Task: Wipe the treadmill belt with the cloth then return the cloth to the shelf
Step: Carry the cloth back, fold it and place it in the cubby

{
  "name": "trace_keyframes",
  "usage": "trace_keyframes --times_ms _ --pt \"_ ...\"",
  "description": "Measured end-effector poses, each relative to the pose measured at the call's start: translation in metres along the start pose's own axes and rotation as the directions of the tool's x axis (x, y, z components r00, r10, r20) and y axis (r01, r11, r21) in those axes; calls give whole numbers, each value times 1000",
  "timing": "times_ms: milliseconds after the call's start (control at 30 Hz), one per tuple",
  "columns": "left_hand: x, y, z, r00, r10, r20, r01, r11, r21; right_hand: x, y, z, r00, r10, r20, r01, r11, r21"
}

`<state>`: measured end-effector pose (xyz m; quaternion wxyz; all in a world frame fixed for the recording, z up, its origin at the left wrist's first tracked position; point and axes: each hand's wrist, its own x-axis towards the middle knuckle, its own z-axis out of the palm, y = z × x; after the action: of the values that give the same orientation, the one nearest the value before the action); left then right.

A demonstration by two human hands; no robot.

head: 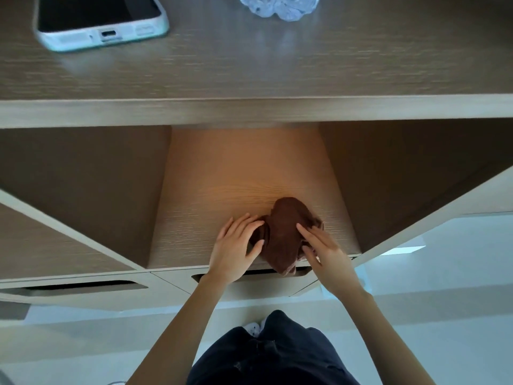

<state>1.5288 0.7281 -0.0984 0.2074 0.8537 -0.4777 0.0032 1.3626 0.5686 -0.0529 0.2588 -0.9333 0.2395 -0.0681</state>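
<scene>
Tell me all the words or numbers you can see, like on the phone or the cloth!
There are no words, numbers or signs to read in this picture.
phone: its screen is dark and no writing shows on its case.
cloth: plain brown, no label showing.
scrunchie: no writing.
shelf: bare wood, no stickers or signs.

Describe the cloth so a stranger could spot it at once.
Find the wooden shelf unit and its open middle compartment. At that compartment's front edge, between the left hand and right hand, lies the brown cloth. It alone is dark and bunched.
</scene>
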Motion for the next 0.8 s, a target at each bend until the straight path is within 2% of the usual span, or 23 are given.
trace_keyframes --times_ms 167,267,300,367,400,467,533,667,800 --pt "3 3 -3 996 -72 -44 64 984 -164 10 -6 -11 995 2 -100 -7 999 -49" --pt "10 2 -7 994 -94 -57 81 977 -200 45 -19 -21 980 -93 -174 83 994 -64" --pt "14 4 -9 994 -95 -49 83 976 -203 60 -24 -24 981 -142 -136 134 989 -67" --pt "22 9 -15 995 -93 -31 82 964 -252 88 -28 -26 969 -230 88 240 963 -119" --pt "25 10 -18 996 -88 -33 75 956 -285 100 -30 -26 946 -236 222 274 948 -162" --pt "26 11 -24 995 -72 -70 46 948 -315 114 -30 -27 897 -145 418 256 940 -224" --pt "24 7 -33 988 -63 -138 16 947 -320 119 -28 -28 877 -117 466 235 951 -203" --pt "27 -2 -54 969 -16 -246 -78 926 -369 115 -28 -36 883 -158 441 197 979 -45" --pt "34 -6 -68 963 -23 -267 -103 889 -447 105 -32 -43 882 -136 452 11 963 268"
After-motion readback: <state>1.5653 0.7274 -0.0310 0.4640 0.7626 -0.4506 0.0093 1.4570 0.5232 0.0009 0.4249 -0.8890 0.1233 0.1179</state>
